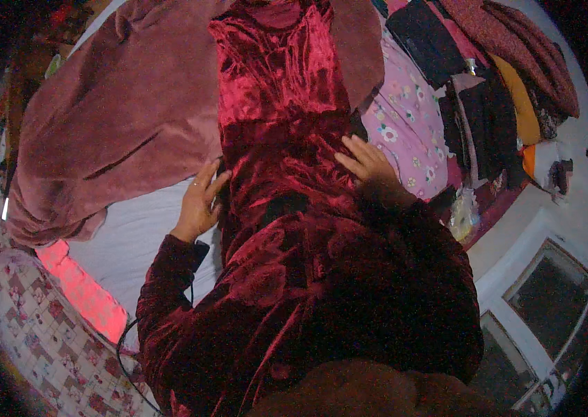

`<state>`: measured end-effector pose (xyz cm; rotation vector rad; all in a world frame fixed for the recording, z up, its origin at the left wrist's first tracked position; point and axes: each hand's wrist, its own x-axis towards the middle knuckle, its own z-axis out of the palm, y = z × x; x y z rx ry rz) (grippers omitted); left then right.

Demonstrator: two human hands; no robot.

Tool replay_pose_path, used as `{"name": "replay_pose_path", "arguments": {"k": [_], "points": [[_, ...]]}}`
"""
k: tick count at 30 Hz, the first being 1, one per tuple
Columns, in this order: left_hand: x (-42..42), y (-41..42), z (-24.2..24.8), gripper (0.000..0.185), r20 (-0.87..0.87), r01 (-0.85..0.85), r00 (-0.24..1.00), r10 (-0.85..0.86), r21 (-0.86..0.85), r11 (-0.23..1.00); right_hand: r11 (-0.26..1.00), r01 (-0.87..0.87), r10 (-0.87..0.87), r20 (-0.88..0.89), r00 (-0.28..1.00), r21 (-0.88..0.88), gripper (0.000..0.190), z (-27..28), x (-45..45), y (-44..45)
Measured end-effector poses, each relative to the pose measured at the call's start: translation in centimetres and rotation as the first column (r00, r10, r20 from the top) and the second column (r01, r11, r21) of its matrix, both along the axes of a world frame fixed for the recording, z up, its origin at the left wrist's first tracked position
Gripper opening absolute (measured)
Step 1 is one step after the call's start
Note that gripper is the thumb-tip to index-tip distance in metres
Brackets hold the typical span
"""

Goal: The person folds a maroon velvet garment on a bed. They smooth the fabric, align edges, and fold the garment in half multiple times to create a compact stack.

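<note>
A dark red velvet garment (283, 78) lies spread out in front of me, its rounded neckline at the far end. My left hand (200, 200), with a ring on one finger, rests at the garment's left edge, fingers apart. On the right side, my right hand (369, 159) lies with spread fingers on the velvet near its edge. Neither hand grips anything that I can see. The near part of the garment merges with my own dark red velvet clothing, so its lower end cannot be told.
A brownish-pink plush blanket (132, 99) lies beneath and left, over a pale sheet (143, 240). Right are a pink floral cloth (403, 125) and dark folded fabrics (424, 41). A bright pink cloth (90, 292) lies lower left; a black cable (119, 354) runs near my left sleeve.
</note>
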<state>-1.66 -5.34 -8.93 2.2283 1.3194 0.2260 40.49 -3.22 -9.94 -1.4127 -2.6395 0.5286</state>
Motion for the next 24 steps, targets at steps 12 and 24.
{"name": "replay_pose_path", "arguments": {"k": [12, 24], "points": [[1.3, -3.6, 0.5, 0.075, 0.167, 0.010, 0.986, -0.007, -0.016, 1.000, 0.991, -0.115, 0.100, -0.190, 0.977, -0.071, 0.043, 1.9, 0.6, -2.7], [1.8, 0.1, 0.6, 0.027, 0.491, -0.310, 0.777, 0.393, -0.245, 0.919, 0.928, 0.092, -0.278, -0.507, 0.816, -0.361, 0.041, 1.4, 1.5, -0.6]]}}
